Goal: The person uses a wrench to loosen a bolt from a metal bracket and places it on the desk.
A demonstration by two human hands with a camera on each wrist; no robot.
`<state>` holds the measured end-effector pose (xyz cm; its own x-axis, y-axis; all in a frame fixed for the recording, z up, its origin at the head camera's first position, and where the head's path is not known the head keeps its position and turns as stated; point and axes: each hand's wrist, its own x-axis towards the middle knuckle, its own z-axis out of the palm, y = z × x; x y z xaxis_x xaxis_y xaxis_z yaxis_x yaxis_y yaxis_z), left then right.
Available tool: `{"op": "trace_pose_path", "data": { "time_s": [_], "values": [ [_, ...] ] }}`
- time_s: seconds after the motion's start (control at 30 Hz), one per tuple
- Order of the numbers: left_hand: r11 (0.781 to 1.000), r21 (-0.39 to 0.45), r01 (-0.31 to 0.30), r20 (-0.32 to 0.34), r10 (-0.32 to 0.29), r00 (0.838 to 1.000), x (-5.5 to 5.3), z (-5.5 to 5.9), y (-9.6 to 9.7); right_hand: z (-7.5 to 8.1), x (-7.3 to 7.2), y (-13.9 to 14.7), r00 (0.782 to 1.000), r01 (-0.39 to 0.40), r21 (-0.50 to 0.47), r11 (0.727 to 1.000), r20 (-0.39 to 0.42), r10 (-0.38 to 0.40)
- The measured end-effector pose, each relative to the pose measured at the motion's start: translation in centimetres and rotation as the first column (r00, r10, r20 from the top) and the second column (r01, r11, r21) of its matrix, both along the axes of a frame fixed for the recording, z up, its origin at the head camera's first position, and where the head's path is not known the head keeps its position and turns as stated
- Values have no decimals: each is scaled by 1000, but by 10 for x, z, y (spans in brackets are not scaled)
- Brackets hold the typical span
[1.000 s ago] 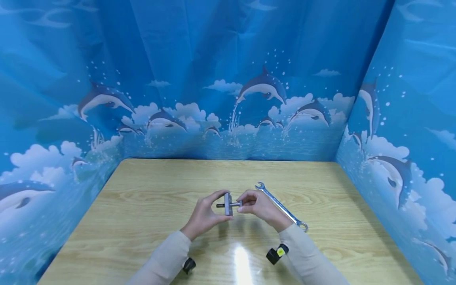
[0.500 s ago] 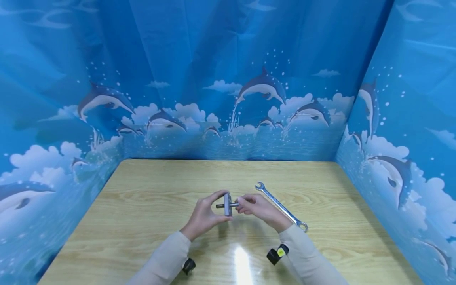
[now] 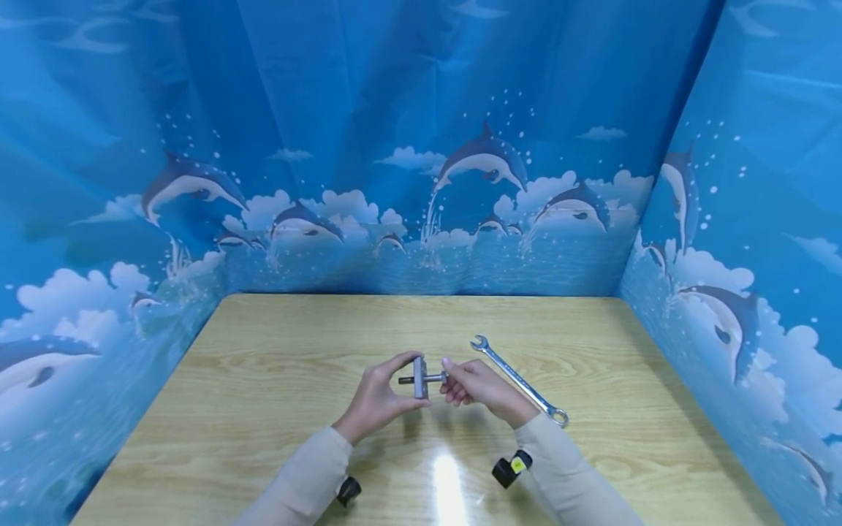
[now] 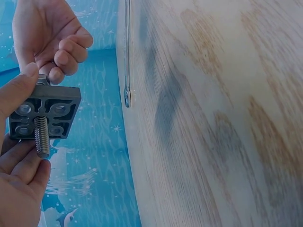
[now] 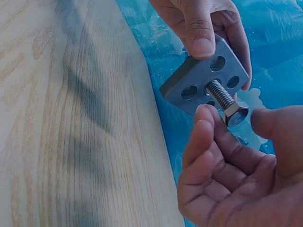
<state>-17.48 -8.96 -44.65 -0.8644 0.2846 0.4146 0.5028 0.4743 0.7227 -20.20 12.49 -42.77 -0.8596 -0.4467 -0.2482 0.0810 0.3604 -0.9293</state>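
In the head view my left hand [image 3: 380,394] grips a square grey metal plate [image 3: 419,378] by opposite edges, thumb below and fingers above. Holes pierce its flat face in the right wrist view; its ribbed back shows in the left wrist view. A hex bolt [image 5: 221,96] runs through the middle, its threaded end [image 4: 41,138] sticking out at the back. Beside the bolt's head is my right hand [image 3: 482,387], its thumb [image 5: 270,122] lifted apart from the head. The right fingers [image 5: 227,142] are loosely bent close under the head.
On the wooden table [image 3: 296,336], a combination wrench [image 3: 520,381] lies slantwise just beyond the right hand. Blue dolphin-print curtains [image 3: 368,146] stand behind and along both sides of the table. Black wrist cameras [image 3: 506,471] sit on the sleeves.
My right fingers covered the bolt's head half a second ago; now the thumb has lifted off and the head shows again. The left hand and plate stay in place.
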Motion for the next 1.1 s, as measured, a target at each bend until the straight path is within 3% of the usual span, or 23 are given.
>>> {"op": "trace_pose_path", "data": {
  "time_s": [0.5, 0.87, 0.97, 1.1],
  "values": [
    [1000, -5, -1, 13, 1, 1000, 1, -1, 0, 2, 0, 1, 998, 34, 18, 999, -44, -33],
    [1000, 8, -16, 31, 16, 999, 0, 2, 0, 2, 2, 0, 978, 88, -6, 996, -188, -87],
    [1000, 2, -16, 26, 16, 1000, -1, 1, 0, 2, 2, 1, 982, 72, 2, 997, -174, -71],
    [1000, -1, -14, 14, 14, 1000, -1, 0, -1, 2, 0, 4, 996, 14, 5, 1000, -87, -13]
  ]
}}
